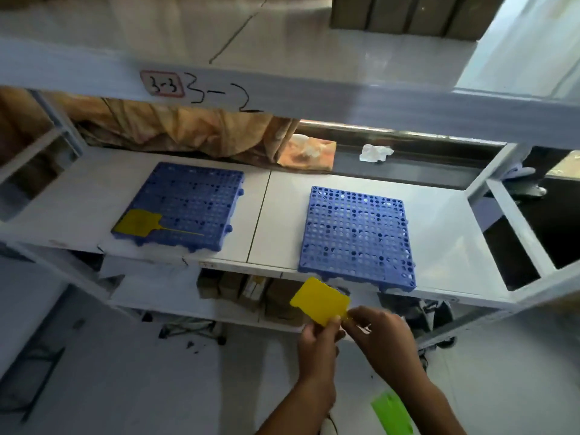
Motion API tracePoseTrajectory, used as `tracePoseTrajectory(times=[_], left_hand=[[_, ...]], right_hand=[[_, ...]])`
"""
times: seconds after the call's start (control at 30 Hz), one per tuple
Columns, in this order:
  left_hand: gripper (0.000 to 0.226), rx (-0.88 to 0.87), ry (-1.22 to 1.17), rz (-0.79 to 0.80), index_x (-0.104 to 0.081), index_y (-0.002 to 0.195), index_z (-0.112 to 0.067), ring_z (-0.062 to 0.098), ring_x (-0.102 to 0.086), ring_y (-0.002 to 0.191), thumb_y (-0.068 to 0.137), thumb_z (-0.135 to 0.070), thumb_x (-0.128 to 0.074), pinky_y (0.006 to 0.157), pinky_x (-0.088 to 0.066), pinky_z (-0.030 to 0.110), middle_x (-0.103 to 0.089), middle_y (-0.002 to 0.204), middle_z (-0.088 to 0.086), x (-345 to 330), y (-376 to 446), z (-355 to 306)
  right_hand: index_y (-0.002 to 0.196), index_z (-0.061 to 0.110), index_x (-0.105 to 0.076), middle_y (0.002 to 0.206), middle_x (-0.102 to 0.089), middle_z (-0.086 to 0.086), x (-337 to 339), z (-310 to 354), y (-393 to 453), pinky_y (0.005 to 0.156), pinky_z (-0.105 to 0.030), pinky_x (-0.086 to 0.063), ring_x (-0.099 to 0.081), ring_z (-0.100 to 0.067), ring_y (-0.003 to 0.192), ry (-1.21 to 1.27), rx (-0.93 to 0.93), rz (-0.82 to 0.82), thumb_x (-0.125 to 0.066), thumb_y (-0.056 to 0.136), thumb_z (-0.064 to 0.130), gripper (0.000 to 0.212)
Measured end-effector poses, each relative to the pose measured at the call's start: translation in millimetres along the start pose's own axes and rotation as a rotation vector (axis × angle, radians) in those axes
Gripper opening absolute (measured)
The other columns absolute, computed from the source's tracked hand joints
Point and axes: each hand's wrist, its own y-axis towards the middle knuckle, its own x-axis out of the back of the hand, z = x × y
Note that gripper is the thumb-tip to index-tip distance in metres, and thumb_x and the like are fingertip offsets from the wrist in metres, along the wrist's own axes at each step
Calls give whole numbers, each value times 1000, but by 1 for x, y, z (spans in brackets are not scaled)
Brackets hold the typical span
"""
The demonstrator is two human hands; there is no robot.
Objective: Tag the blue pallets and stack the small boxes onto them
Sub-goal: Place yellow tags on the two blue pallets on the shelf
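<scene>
Two blue perforated pallets lie flat on the middle shelf (282,215). The left pallet (188,202) carries a yellow tag (138,222) on its front left corner, its thin strap stretched to the right. The right pallet (357,237) bears no tag. Below the shelf's front edge, my left hand (317,337) pinches a second yellow tag (320,299) by its lower corner. My right hand (379,334) pinches the tag's strap end just to the right. Small brown boxes (251,290) stand on the lower shelf.
The upper shelf beam (282,89), marked 3-2, hangs above the pallets. Orange cloth (194,127) and crumpled paper (375,152) lie at the back. Dark boxes (408,14) stand on the top shelf. A green item (392,412) lies on the floor by my right arm.
</scene>
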Motion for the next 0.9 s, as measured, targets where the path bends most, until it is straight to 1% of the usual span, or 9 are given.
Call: tracePoseTrajectory(times=[0.07, 0.13, 0.27, 0.37, 0.5, 0.63, 0.73, 0.8, 0.9], left_hand=[[14, 6, -38, -24, -72, 104, -11, 14, -70, 71, 91, -16, -72, 60, -41, 27, -78, 94, 7, -28, 20, 2], [11, 2, -73, -64, -70, 101, -9, 15, -65, 67, 91, -13, -72, 57, -37, 28, -75, 83, 7, -54, 43, 4], [4, 24, -177, -106, -69, 96, -11, 11, -68, 61, 96, -14, -66, 56, -46, 25, -76, 74, 2, -90, 73, -4], [28, 18, -173, -118, -71, 83, -13, 4, -64, 51, 103, -15, -53, 47, -45, 15, -75, 69, -2, -98, 87, -10], [31, -3, -37, -183, -70, 81, -12, 11, -57, 62, 104, -17, -50, 54, -37, 23, -72, 81, 4, -95, 96, -12], [29, -43, 37, -237, -73, 90, -10, 8, -55, 60, 105, -17, -49, 48, -35, 21, -76, 81, -1, -90, 95, -13], [26, -63, 96, -256, -74, 97, -6, 6, -54, 56, 103, -17, -51, 45, -35, 19, -77, 84, 1, -86, 95, -16], [25, -74, 125, -245, -74, 98, -5, 6, -55, 57, 103, -17, -52, 47, -37, 20, -78, 85, 2, -84, 93, -17], [27, -95, 164, -241, -74, 91, -8, 9, -59, 62, 104, -17, -52, 51, -41, 22, -78, 87, 4, -76, 87, -14]], right_hand=[[83, 32, -78, 74, -74, 13, 5, -20, 29, 53, -17, -34, -69, -9, 69, -43, 26, -16, -79, 85, 46, 14], [88, 33, -80, 79, -76, 11, 8, -38, 61, 54, -22, -37, -71, -12, 74, -57, 72, -6, -77, 86, 45, 12], [93, 29, -82, 85, -77, 7, -4, -61, 121, 59, -26, -42, -71, -15, 78, -44, 172, 56, -75, 90, 36, 10], [88, 23, -81, 81, -75, 3, -16, -72, 154, 60, -29, -46, -69, -18, 75, -21, 240, 110, -72, 94, 32, 13], [88, 23, -79, 80, -73, 4, -31, -83, 175, 60, -24, -36, -69, -17, 74, -28, 288, 146, -73, 94, 30, 12], [83, 23, -78, 75, -62, 6, -44, -83, 178, 57, -26, -34, -63, -18, 73, -24, 301, 144, -73, 93, 32, 14], [87, 22, -78, 78, -59, 6, -47, -83, 176, 58, -27, -32, -63, -21, 79, -28, 290, 106, -72, 93, 30, 12], [93, 24, -79, 84, -63, 4, -47, -81, 173, 60, -28, -36, -62, -21, 85, -43, 276, 84, -74, 92, 32, 10], [106, 22, -79, 96, -69, 1, -48, -81, 163, 69, -33, -46, -62, -24, 92, -59, 256, 62, -77, 89, 36, 22]])
